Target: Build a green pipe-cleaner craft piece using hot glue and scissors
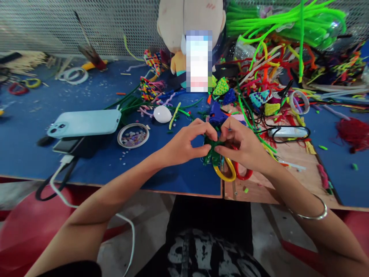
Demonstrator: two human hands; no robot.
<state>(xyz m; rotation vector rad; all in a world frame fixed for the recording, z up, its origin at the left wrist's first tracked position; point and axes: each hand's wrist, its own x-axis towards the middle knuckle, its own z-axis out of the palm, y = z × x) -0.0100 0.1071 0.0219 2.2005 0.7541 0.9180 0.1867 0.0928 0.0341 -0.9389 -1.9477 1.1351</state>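
Observation:
Both my hands meet over the front edge of the table. The thumb and fingers of my left hand (pixel 186 142) pinch a dark green fuzzy piece (pixel 212 157), which looks like bent pipe cleaner. From the other side my right hand (pixel 243 144) pinches the same piece, its fingertips close to the left ones. The piece's upper part is partly hidden by the fingers. Just below my right hand lie scissors with one yellow handle (pixel 230 174) and one red handle (pixel 244 175); their blades are hidden.
A light blue phone (pixel 89 122) rests on a dark device at left, beside a round dish of beads (pixel 133 144) and a white egg-shaped object (pixel 162 114). A lit screen (pixel 198 63) leans against a plush toy (pixel 178 23). Bright green pipe cleaners (pixel 288 23) pile at back right.

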